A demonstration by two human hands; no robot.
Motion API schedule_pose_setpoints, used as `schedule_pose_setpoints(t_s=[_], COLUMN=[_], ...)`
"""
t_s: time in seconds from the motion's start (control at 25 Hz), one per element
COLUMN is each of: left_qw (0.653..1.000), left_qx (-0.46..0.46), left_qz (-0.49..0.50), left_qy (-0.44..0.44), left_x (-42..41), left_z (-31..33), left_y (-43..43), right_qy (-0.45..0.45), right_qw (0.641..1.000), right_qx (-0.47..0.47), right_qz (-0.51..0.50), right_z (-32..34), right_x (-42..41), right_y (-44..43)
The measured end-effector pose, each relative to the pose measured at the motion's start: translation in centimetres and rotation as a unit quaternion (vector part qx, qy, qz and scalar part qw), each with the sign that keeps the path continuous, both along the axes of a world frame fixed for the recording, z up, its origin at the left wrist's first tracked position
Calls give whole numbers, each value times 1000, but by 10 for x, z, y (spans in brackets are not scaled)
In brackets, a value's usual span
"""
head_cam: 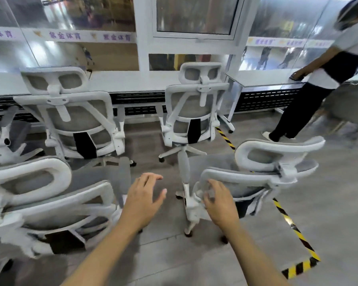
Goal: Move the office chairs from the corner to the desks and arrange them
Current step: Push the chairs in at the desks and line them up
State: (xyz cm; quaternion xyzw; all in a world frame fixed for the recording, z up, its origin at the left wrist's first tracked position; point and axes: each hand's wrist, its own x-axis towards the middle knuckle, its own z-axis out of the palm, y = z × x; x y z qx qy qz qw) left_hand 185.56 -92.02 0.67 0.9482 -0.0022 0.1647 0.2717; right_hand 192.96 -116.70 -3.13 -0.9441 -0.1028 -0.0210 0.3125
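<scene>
Several white-framed office chairs with grey mesh stand around me. One chair (194, 112) faces the white desk (132, 81) at the centre, another chair (74, 118) faces it at the left. A near chair (262, 174) sits low at the right, and a further chair (39, 201) at the lower left. My right hand (220, 203) rests on the left edge of the near right chair's backrest, fingers curled over the frame. Between the two near chairs hovers my left hand (143, 201), open, fingers spread, touching nothing.
A person (318, 79) in a white and black top leans on a glass-topped table (267, 79) at the right. Yellow-black floor tape (293, 228) runs along the right. An overturned chair base (4, 139) lies at far left. Glass walls stand behind the desks.
</scene>
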Motion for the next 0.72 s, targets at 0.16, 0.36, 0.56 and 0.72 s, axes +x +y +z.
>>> schedule_pose_setpoints(t_s=[0.16,0.36,0.56,0.72], left_qw=[999,995,985,993], left_qx=[-17,42,70,-3], left_qz=[-39,-45,-19,60], left_qy=[29,80,159,100], left_x=[49,108,140,145], left_z=[0,-14,-43,-55], left_y=[-131,-220,-239,-244], right_qy=[14,-87,87,45], right_qw=[998,975,989,994], right_qx=[18,57,-48,-13], right_qz=[-61,-196,-114,-102], right_z=[-6,7,5,-15], right_x=[16,43,92,100], right_y=[-131,-240,-277,-263])
